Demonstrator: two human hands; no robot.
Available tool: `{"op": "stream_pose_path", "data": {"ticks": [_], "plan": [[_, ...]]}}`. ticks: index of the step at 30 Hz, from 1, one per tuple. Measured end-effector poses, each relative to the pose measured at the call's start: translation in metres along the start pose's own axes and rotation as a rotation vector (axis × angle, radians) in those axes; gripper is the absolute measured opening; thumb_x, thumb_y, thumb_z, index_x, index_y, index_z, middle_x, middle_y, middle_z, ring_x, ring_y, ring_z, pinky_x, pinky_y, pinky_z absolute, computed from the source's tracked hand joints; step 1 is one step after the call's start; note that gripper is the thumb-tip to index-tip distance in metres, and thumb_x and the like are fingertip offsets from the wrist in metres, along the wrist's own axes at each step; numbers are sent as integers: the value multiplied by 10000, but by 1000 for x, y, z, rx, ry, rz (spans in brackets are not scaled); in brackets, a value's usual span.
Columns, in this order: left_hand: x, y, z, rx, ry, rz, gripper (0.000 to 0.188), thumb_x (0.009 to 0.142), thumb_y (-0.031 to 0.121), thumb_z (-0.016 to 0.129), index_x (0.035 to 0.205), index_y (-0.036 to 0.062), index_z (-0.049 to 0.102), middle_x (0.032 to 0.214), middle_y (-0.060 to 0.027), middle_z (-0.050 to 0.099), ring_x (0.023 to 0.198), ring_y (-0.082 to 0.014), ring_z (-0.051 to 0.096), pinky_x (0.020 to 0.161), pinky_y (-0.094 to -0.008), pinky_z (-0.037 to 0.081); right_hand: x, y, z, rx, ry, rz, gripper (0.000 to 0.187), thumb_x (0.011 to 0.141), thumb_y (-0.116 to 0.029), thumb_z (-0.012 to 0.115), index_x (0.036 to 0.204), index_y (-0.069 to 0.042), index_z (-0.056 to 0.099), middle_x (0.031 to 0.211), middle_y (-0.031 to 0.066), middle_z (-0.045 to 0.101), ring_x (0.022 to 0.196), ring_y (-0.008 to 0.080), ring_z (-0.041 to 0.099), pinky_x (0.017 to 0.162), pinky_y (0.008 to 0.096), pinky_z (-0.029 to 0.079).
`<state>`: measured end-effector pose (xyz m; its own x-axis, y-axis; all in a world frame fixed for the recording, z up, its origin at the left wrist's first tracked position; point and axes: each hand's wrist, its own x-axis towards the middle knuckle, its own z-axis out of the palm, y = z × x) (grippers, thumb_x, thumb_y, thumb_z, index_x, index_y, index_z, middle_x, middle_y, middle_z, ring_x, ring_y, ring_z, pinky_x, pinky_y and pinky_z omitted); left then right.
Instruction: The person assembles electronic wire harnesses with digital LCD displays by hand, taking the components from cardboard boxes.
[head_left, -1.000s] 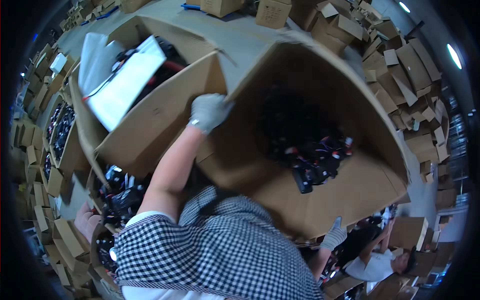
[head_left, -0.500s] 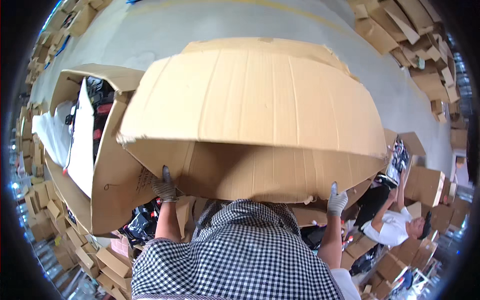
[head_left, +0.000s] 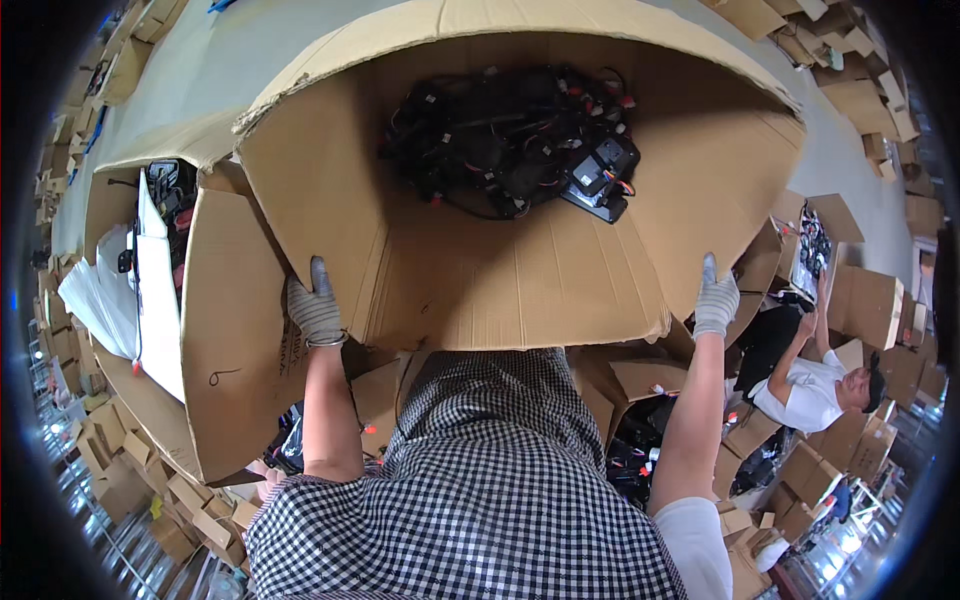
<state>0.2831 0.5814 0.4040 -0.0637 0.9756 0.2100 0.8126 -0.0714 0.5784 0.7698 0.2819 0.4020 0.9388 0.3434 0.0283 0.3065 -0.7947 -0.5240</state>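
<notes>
Head view shows you gripping a large cardboard box (head_left: 510,290) with both gloved hands, its wide mouth facing you. Your left hand (head_left: 316,308) is at the lower left corner: the thumb points up along the cardboard, and the fingers are closed around the side wall, with no clear gap between hand and box. Your right hand (head_left: 716,298) holds the opposite side in much the same way, thumb upright and fingers bent around the outer side. You have the wall pinched on each side, but most fingertips are out of sight, so you cannot tell how tightly they press.

Inside, a tangled heap of black wired parts (head_left: 500,140) lies toward the far side of the box, well apart from your fingers. Red and white plugs dot the heap, and a flat black unit (head_left: 605,165) sits at its right end. The box's near edge lies just in front of your checked apron (head_left: 460,500).

Close on your left stands a second open box (head_left: 240,330) with a white sheet (head_left: 160,300) and clear plastic wrap (head_left: 100,300) in it. Below your right forearm, more black parts (head_left: 630,450) lie among boxes. Farther right, a co-worker (head_left: 810,390) in a white shirt and dark cap reaches toward another open box (head_left: 835,220). Grey floor (head_left: 340,25) shows beyond your box.
</notes>
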Motion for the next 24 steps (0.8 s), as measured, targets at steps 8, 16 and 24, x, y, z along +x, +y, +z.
{"op": "stream_pose_path", "data": {"ticks": [8, 16, 24], "plan": [[-54, 41, -16, 302, 133, 336, 653, 747, 201, 667, 1303, 15, 379, 1300, -271, 379, 1170, -413, 398, 979, -472, 341, -18, 41, 11, -143, -219, -59, 368, 863, -346, 546, 1068, -45, 602, 1043, 221, 605, 941, 385, 572, 816, 426, 443], [-96, 130, 95, 166, -662, 596, 438, 725, 216, 664, 1126, 69, 569, 1111, -139, 574, 1057, -321, 517, 921, -432, 403, -75, 128, -18, 14, -143, -283, 248, 880, -173, 543, 1048, 4, 586, 999, 184, 608, 918, 336, 577, 852, 354, 446], [-72, 82, 255, 559, -1221, 184, 589, 818, 400, 562, 1298, 81, 443, 1349, -175, 426, 1228, -325, 424, 1038, -406, 328, -155, 130, -49, 132, -444, 134, 181, 884, -149, 552, 989, -17, 618, 844, 174, 606, 756, 336, 580, 699, 371, 468]]}}
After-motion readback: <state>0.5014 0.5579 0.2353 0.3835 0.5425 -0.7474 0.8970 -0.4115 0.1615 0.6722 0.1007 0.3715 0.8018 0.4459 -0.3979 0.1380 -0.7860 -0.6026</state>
